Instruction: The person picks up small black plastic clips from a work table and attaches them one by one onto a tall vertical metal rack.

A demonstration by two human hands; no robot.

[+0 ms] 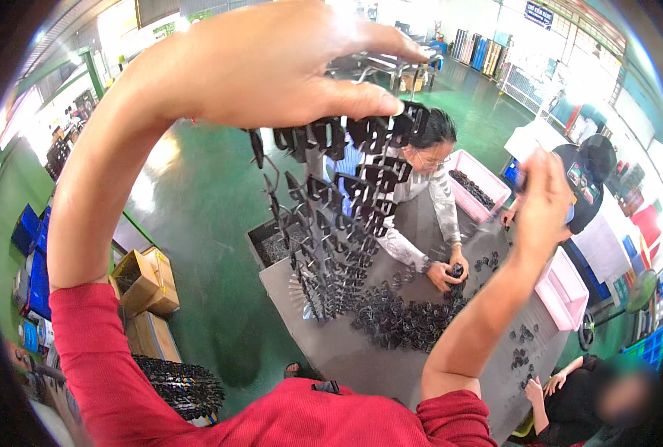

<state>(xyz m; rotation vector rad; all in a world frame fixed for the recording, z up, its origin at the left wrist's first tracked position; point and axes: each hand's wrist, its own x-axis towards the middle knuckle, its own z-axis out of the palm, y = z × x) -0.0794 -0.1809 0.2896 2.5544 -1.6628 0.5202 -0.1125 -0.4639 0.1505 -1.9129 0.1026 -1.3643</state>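
My left hand point(287, 63) is raised high, its fingers and thumb closed round the top of a hanging wire rack point(277, 179). Rows of small black plastic parts point(369, 179) hang from the rack over the table's near left part. Off to the right, my right hand point(544, 197) is lifted above the table, slightly blurred, with its fingers bent together. Something dark shows at its fingertips, too small and smeared to name. Below the rack and between my arms, a heap of loose black parts point(406, 316) lies on the grey table point(339, 354).
Across the table a person point(439, 212) handles a black part; others work at the right. Pink bins point(488, 182) stand along the far side. A grey bin point(261, 246) sits at the left table edge. Cardboard boxes point(153, 276) and another loaded rack point(179, 387) are at my left.
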